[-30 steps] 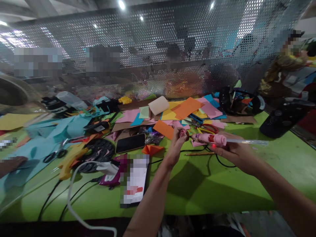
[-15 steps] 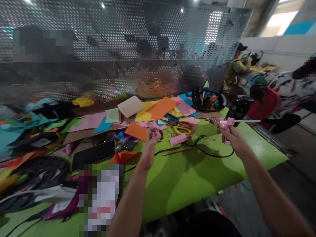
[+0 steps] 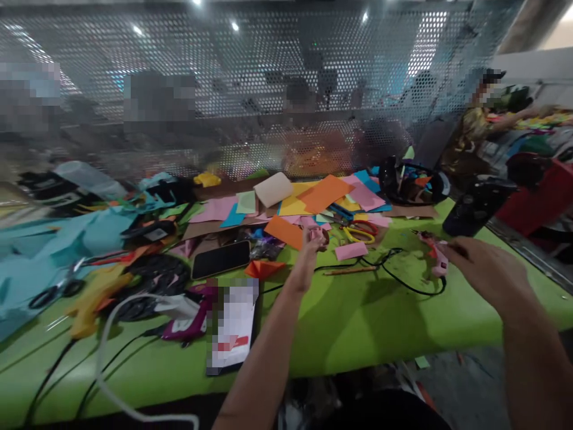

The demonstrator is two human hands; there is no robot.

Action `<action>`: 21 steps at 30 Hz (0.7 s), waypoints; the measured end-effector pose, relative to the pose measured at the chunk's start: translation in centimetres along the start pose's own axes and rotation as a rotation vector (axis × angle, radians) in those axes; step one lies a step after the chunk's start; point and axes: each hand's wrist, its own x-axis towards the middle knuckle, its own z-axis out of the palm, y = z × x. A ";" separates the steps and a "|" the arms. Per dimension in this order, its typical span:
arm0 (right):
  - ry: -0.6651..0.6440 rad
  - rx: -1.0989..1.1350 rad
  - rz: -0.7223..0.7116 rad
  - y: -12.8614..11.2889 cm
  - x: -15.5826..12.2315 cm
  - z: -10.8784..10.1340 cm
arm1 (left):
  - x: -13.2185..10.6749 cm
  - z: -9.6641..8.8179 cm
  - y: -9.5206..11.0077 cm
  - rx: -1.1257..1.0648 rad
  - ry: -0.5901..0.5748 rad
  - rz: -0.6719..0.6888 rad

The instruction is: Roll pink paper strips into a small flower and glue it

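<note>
The left hand (image 3: 310, 254) is pinching a small curl of pink paper (image 3: 317, 237) above the green table (image 3: 380, 334), its fingers closing around it. Well apart from it, the right hand (image 3: 490, 275) is staying close beside a pink glue gun (image 3: 440, 258); whether its fingers are touching the gun, I cannot tell. The gun is lying on the table, a black cord (image 3: 421, 292) trailing from its back end.

The curl could be coming undone if the left fingers were slackening. A snag on the cord could be dragging the gun about, and its tip, if hot, could be burning a finger or marking the table.

Counting outward, one pink slip (image 3: 351, 251) and one pencil (image 3: 351, 270) are lying between the hands. Two flat orange sheets (image 3: 325, 194) and one folded orange piece (image 3: 265, 269) are resting nearby. Farther left, one dark phone (image 3: 221, 260), one yellow glue gun (image 3: 96, 298) and one pair of black-handled scissors (image 3: 58, 291) are lying.
</note>
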 end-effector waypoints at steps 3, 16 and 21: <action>-0.013 0.352 -0.334 -6.2 0.8 -0.1 | 0.2 -0.3 -0.5 0.050 -0.014 0.008; 0.116 0.662 -0.564 -16.7 2.7 6.9 | -0.5 -0.8 -1.5 0.127 -0.093 0.024; 0.109 0.596 -0.607 -16.6 2.7 6.7 | -0.7 -0.4 -1.0 0.140 -0.111 0.006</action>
